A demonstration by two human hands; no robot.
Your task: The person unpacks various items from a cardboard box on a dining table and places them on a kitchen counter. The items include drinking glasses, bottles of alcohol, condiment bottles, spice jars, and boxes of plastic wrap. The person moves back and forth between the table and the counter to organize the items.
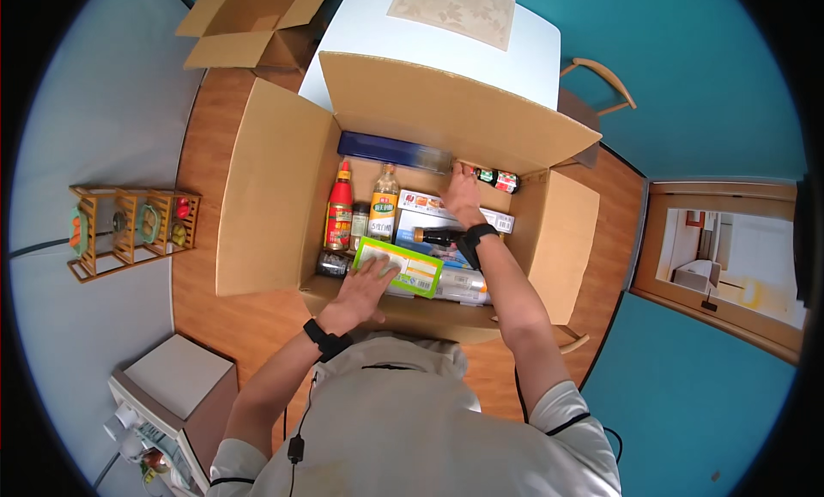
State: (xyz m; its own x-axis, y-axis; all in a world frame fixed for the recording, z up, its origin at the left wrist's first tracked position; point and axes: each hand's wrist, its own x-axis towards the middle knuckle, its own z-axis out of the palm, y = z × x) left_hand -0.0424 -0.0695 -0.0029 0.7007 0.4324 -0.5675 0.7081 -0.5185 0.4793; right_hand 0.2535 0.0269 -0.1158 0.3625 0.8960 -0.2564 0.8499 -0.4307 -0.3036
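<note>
A large open cardboard box in front of me holds groceries. My left hand lies with spread fingers on a green-edged flat package at the near side. Inside the far right part of the box, my right hand reaches down by a dark bottle with a red label; its fingertips are partly hidden. A long blue box lies along the far wall. A red squeeze bottle, a small spice jar and a vinegar bottle lie at left. Below my right wrist is another dark bottle.
Printed white cartons, a dark-lidded jar and silvery cylindrical packs also lie in the box. Its flaps stick outward. Beyond are a white table and a second open carton. A wooden rack stands left.
</note>
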